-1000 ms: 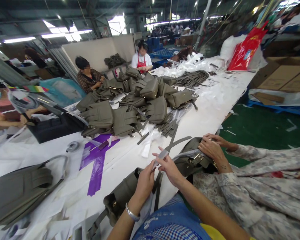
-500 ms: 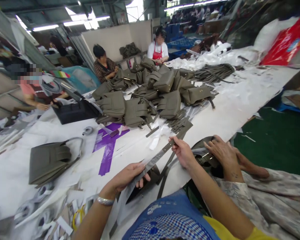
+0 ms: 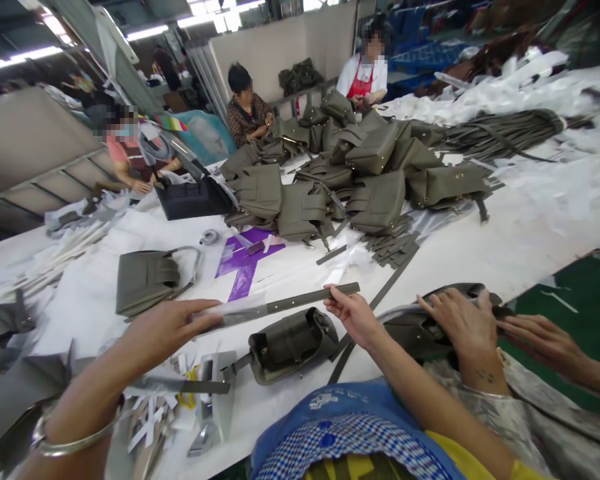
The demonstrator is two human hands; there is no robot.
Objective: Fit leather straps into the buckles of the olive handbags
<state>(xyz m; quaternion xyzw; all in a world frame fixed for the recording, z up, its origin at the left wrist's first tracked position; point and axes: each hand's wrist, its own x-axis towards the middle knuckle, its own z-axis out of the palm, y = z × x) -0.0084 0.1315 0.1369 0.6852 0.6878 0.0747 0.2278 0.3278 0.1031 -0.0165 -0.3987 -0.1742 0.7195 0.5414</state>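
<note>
My left hand and my right hand hold a long olive-grey strap stretched level between them, each hand pinching one end. A clear plastic sleeve covers the strap's left part. Just below the strap lies an olive-grey bag on the white table. To my right, a co-worker's two hands rest on another olive bag.
A heap of olive bags fills the table's middle, with loose straps beside it. A single bag, purple tape and a tape roll lie left. Three people work at the far side. Paper scraps lie near me.
My hands have drawn apart, the left one far to the left, and the strap now lies stretched level. The camera view has swung left and down.
</note>
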